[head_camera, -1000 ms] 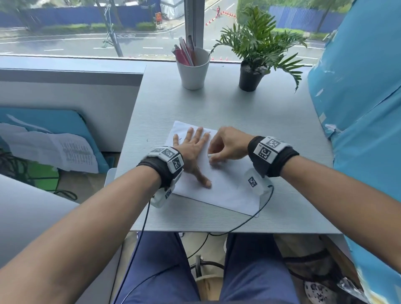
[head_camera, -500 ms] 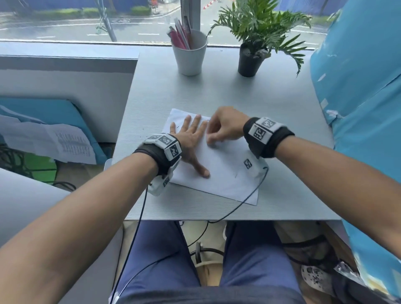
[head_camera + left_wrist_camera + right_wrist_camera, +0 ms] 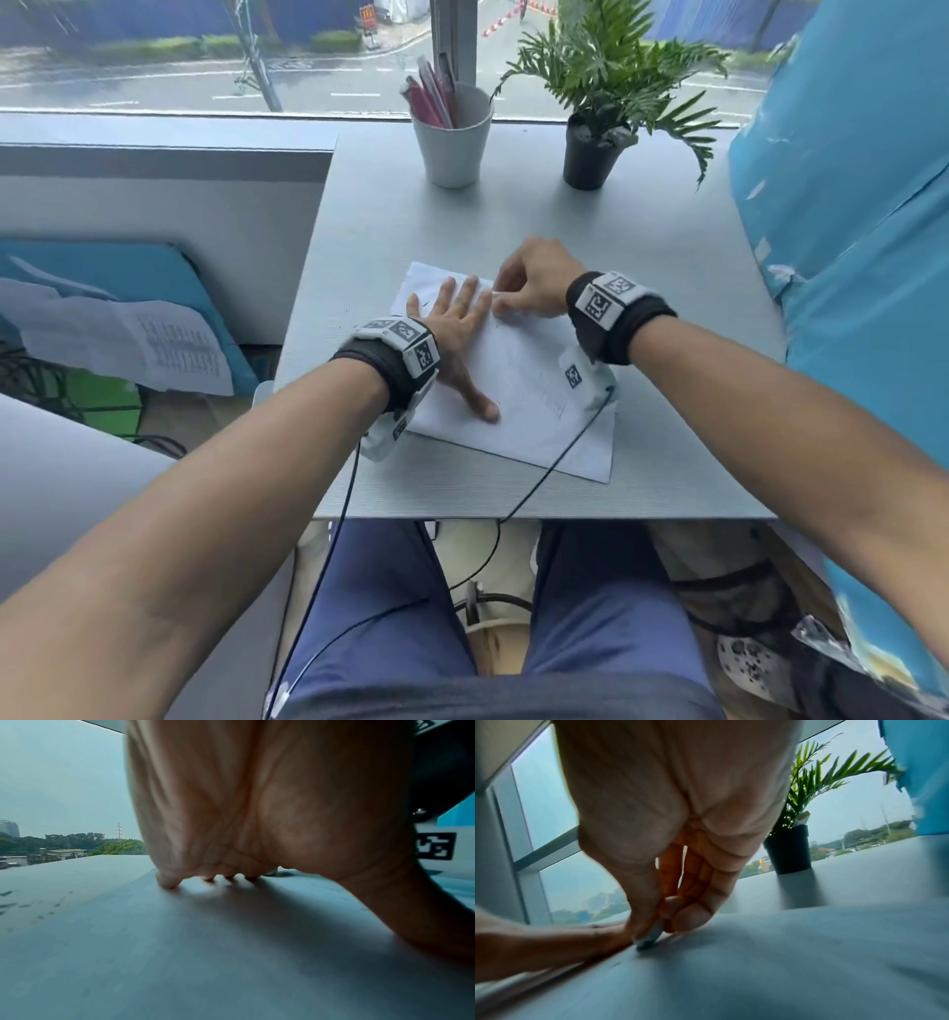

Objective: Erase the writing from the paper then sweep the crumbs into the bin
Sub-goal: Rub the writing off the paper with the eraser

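Pinching the eraser [image 3: 649,938] between thumb and fingers, the right hand [image 3: 534,280] works the far edge of the paper [image 3: 518,406] on the bench [image 3: 667,246], just beside the fingertips of the flat, released left hand [image 3: 457,334] pinning the sheet

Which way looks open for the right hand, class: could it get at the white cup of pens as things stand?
Probably yes. Bare grey desk lies between the right hand and the white cup of pens, but it grips a small white eraser, so it must drop that first.
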